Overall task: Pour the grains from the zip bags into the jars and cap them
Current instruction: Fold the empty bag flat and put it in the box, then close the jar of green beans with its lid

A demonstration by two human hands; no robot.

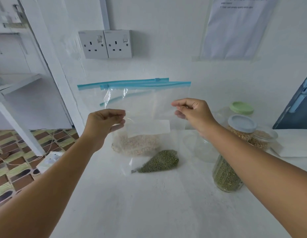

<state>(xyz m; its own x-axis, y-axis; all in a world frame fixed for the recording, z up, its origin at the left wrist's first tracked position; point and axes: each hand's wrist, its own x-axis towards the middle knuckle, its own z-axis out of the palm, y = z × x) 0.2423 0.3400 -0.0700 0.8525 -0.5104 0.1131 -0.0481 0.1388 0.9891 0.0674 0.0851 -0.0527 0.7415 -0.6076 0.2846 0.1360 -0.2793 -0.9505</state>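
I hold a clear zip bag with a blue zipper strip upright over the white table. My left hand pinches its left side and my right hand pinches its right side. Another blue-zippered bag stands just behind it. Pale grains sit low in these bags; which bag holds them I cannot tell. A small clear bag of green beans lies on the table in front. An uncapped glass jar of green beans stands under my right forearm.
At the back right stand a blue-lidded jar of pale grains, a green-lidded jar and another grain-filled jar. A clear empty glass jar stands behind my right wrist. Wall sockets are above. The table's left edge drops to a tiled floor.
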